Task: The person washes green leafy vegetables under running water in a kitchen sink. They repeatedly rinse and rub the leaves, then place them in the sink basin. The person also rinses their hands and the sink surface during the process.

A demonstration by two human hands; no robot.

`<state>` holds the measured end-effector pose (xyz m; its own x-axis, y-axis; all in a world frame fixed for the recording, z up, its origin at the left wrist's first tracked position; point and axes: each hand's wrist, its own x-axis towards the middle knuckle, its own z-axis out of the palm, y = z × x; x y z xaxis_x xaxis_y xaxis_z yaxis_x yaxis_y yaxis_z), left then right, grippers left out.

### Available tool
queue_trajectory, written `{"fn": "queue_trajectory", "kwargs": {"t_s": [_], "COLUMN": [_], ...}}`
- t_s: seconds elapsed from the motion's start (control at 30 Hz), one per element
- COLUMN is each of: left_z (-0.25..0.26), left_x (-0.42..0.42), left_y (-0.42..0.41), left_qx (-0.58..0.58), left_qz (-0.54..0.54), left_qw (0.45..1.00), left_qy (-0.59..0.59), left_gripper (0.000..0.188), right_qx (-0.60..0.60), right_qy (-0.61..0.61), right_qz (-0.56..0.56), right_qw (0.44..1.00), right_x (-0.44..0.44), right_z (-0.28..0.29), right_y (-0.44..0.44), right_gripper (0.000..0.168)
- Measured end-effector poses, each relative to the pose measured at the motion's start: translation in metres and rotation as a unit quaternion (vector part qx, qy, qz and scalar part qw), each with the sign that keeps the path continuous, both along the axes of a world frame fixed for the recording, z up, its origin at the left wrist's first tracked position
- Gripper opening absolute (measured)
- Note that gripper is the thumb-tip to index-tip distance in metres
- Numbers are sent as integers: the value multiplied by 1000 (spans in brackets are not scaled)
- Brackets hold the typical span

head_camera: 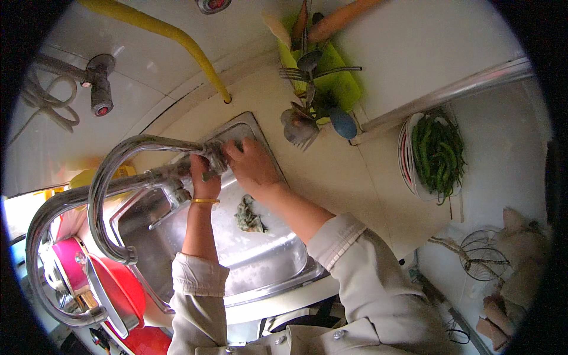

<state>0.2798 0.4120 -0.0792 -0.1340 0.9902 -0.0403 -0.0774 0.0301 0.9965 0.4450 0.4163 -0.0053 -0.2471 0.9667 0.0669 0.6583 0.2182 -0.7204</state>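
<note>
My left hand [206,179], with a yellow bangle at the wrist, is at the base of a chrome gooseneck faucet [146,140], partly behind its valve body. My right hand [250,166] is just right of that valve body, at the back rim of the stainless steel sink [270,262]; its fingertips are close to the metal, and whether they grip it cannot be seen. A crumpled wet greenish-grey cloth or scrap [250,215] lies in the basin below my hands. A second curved spout [37,248] reaches out to the left.
A green utensil holder [339,84] with spoons and forks stands behind the sink. Green chillies [437,153] lie on stacked plates [410,177] at right. A red basin [117,284] and a metal pan [108,295] are at left. A yellow hose [177,37] enters the counter; a wire strainer [483,262] lies lower right.
</note>
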Motion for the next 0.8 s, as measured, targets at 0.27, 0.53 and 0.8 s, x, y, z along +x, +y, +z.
{"fn": "queue_trajectory", "kwargs": {"t_s": [0.27, 0.53, 0.8], "left_z": [4, 16, 3], "left_x": [9, 17, 0], "left_y": [-1, 0, -2], "left_qx": [21, -2, -7], "left_qz": [-14, -18, 4], "left_qw": [1000, 995, 1000], "left_qy": [18, -94, -14], "left_gripper": [20, 23, 26], "right_qx": [131, 82, 99], "right_qy": [-32, -47, -31], "right_qz": [49, 3, 11], "right_qw": [990, 996, 995], "right_x": [4, -3, 1], "right_z": [-20, -13, -11], "right_y": [26, 20, -12], "right_gripper": [16, 20, 21]}}
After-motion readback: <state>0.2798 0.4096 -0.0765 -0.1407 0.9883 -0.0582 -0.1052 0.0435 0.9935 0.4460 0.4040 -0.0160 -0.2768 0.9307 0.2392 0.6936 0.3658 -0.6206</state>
